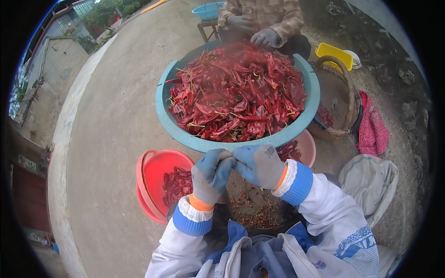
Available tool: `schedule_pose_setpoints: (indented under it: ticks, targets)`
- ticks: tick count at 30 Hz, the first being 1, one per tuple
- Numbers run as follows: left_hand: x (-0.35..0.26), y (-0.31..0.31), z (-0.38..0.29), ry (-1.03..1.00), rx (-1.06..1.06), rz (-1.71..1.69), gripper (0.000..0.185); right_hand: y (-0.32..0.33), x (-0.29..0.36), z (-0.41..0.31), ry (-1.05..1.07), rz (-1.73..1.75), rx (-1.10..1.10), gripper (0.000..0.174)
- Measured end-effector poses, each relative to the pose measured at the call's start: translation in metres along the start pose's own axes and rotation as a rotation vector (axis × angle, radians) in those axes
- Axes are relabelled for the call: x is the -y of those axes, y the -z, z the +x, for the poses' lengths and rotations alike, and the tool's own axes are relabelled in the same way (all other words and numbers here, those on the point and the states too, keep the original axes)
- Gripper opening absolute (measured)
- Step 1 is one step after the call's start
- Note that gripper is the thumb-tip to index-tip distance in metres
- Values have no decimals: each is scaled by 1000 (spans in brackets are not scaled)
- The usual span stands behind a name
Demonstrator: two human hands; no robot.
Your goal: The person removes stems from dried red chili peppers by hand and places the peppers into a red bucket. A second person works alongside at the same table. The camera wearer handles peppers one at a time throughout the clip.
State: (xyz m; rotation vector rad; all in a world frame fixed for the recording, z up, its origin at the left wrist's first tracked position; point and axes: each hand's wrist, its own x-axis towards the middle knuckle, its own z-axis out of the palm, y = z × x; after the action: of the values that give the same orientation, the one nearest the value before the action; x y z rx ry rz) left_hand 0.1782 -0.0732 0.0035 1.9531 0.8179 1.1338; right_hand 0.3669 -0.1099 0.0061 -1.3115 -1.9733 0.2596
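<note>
My left hand (212, 173) and my right hand (259, 165), in grey gloves with blue-coated fingers, meet fingertip to fingertip just below the near rim of a large blue-green basin (208, 144). Both hands have their fingers closed; whether something small lies between them cannot be told. Dried red chili peppers (236, 93) with stems are heaped in the basin. To the left, a red plastic bucket (149, 173) holds pieces of dried chili (177, 184). A pink basin (308, 149), partly hidden under the big one, holds more. Stems and bits (259, 208) litter the ground between my legs.
Across the basin sits a person (267, 36) with gloved hands at the chilies. At the right are a wicker basket (347, 90), a yellow plastic container (333, 55), a pink patterned cloth (372, 128) and a whitish sack (368, 184). A light-blue basin (208, 12) rests on a stool (207, 29).
</note>
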Motion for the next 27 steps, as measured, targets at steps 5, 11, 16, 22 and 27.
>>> schedule_pose_setpoints:
  ticks: [5, 11, 16, 22, 27]
  targets:
    - [-17, -2, -5, 358, -82, -488, 14, 1, 8, -3, 100, 45, -106, 19]
    - [-10, 7, -9, 390, -49, -553, 15, 3, 15, -6, 229, 33, -170, 21]
    - [-25, 15, -1, 594, -82, -583, 14, -2, 8, -5, 182, 54, -216, 20]
    - [-2, 19, -2, -39, 127, 58, 28, -6, -1, -10, 116, -27, -107, 16]
    - [-13, 10, -2, -193, 25, 280, 18, -4, 3, -7, 25, 120, -26, 19]
